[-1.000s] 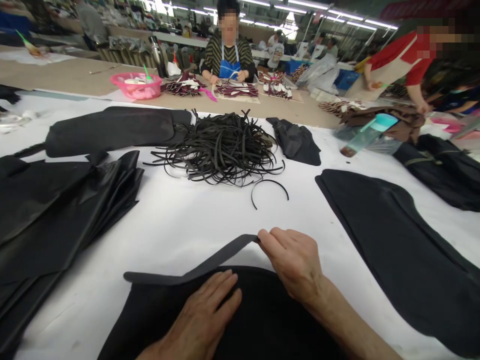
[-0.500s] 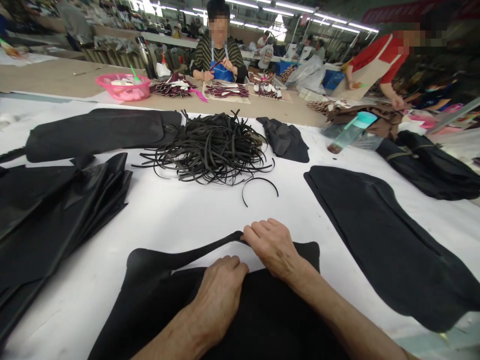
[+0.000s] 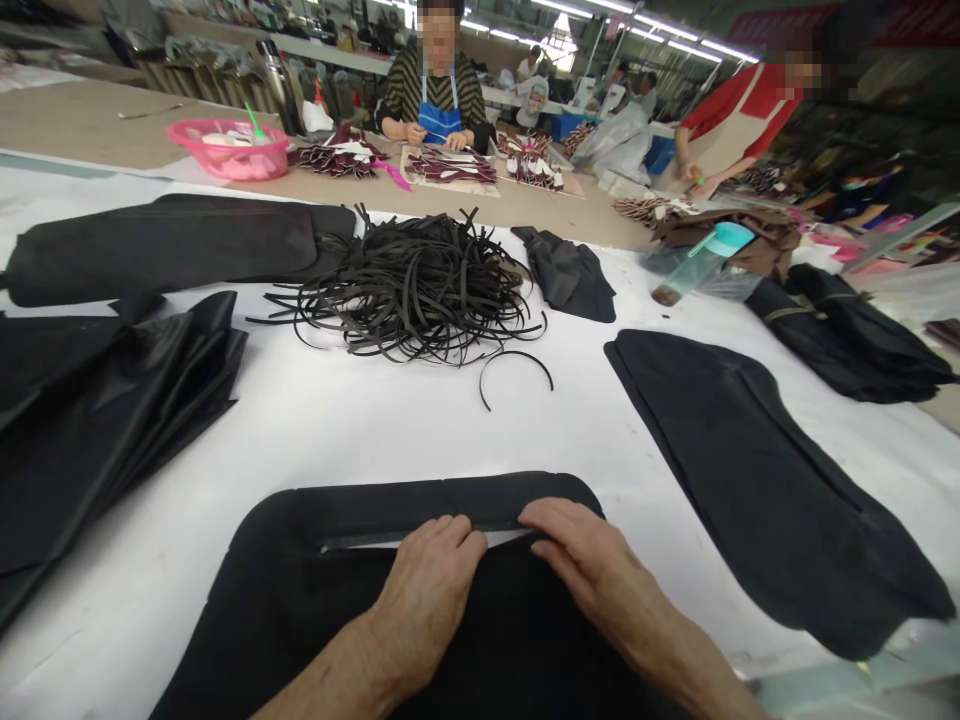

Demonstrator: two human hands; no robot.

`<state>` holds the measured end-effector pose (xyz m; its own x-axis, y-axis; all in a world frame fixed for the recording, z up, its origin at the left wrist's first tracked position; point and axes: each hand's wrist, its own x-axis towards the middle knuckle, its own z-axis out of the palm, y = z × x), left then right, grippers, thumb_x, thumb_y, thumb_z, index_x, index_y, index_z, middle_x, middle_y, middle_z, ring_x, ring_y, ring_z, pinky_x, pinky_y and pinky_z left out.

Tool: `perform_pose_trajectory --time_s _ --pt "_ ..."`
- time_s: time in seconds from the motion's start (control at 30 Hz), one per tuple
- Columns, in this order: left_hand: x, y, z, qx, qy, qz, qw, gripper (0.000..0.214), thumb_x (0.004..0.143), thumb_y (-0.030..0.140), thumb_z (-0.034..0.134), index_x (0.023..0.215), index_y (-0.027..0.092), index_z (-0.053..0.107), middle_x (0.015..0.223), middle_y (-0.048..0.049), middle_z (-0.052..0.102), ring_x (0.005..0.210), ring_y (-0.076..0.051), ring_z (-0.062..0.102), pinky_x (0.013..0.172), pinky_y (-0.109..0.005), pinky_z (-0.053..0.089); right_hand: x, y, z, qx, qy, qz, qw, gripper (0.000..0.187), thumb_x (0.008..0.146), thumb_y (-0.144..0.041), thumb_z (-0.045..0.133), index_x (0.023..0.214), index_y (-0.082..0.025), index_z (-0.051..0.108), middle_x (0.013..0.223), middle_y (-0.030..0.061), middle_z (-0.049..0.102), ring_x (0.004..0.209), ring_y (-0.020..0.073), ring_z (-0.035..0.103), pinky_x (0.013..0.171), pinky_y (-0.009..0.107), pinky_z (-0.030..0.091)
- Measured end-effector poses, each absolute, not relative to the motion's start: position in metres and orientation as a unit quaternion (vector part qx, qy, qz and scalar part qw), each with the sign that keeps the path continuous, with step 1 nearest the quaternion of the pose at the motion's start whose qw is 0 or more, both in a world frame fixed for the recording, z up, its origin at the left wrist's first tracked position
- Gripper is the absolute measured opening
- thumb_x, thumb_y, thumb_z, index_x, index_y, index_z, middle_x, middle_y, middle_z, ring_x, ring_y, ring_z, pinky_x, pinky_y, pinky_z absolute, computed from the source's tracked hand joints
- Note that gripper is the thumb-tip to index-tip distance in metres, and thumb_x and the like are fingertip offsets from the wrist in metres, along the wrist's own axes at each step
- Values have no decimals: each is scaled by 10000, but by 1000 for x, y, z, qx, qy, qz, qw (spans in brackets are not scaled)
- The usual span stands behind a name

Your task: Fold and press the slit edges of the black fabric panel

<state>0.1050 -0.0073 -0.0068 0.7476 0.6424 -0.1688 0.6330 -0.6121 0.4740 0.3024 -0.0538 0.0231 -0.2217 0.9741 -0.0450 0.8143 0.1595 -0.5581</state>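
Black panel [image 3: 300, 610] lies flat on the white table [image 3: 390, 430] nearest the camera, its strip [image 3: 420, 500] folded along the top edge, a pale gap showing, left hand [image 3: 427, 590] and right hand [image 3: 592, 575] pressing flat, pinching nothing.

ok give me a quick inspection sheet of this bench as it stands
surface: white table, mostly covered by black goods.
job's things: black fabric panel lies flat, a narrow strip along its top edge.
clutter: pile of black strips, black fabric stacks, large panel, bottle lying on its side, pink basin.
fingers: left hand and right hand press palm-down at the strip, gripping nothing.
cables: nothing seen.
surroundings: other people work at the next table.
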Motion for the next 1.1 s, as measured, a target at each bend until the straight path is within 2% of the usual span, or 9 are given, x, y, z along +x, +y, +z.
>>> perform_pose_trajectory --time_s 0.1,0.23,0.33,0.5,0.6,0.7,0.9,1.1 --pt "103 -9 -10 905 341 21 252 189 897 54 417 894 181 556 875 -29 551 808 -210 511 763 -357 460 294 -57 16 -582 -785 195 89 338 830 20 467 1058 -218 542 1001 27 568 908 226 489 798 372 379" --pt "100 -10 -11 915 337 27 221 145 857 50 464 863 176 537 865 -31 542 790 -223 501 743 -375 461 290 -53 8 -594 -802 66 -2 185 831 -22 524 858 -200 565 805 29 529 751 247 449 667 392 328" --pt "97 -9 -8 911 348 29 218 149 878 65 448 854 182 536 862 -28 545 790 -221 502 737 -370 456 292 -52 5 -593 -804 33 -24 155 813 -59 580 782 -205 541 778 29 506 727 252 428 647 395 303" --pt "73 -5 -1 901 371 15 224 130 901 94 461 892 186 552 875 -22 556 810 -217 501 761 -369 441 294 -54 5 -595 -802 26 -34 178 784 -49 624 781 -209 547 769 27 502 729 257 425 646 396 294" --pt "42 -4 -2 893 395 11 214 210 882 34 437 957 183 565 887 -27 561 835 -218 485 796 -379 411 295 -56 4 -602 -798 31 -28 194 773 -29 624 779 -210 556 801 30 496 741 254 428 649 391 301" --pt "11 -4 -7 891 412 54 181 262 875 1 388 974 165 567 886 -41 561 828 -231 461 759 -394 380 294 -59 -1 -614 -788 37 1 212 749 -11 624 775 -211 559 825 29 485 745 249 426 645 384 311" --pt "-7 -6 -17 872 430 149 181 251 892 20 363 999 145 553 894 -53 549 834 -238 429 725 -393 349 273 -59 -11 -588 -803 38 86 272 738 52 531 877 -177 581 958 59 523 819 251 445 695 383 333" --pt "5 -6 -16 861 451 137 190 249 890 29 384 1004 157 564 912 -52 552 850 -242 430 730 -403 348 234 -45 -14 -551 -816 104 141 169 850 -35 499 922 -170 571 816 38 511 740 229 429 666 377 314"
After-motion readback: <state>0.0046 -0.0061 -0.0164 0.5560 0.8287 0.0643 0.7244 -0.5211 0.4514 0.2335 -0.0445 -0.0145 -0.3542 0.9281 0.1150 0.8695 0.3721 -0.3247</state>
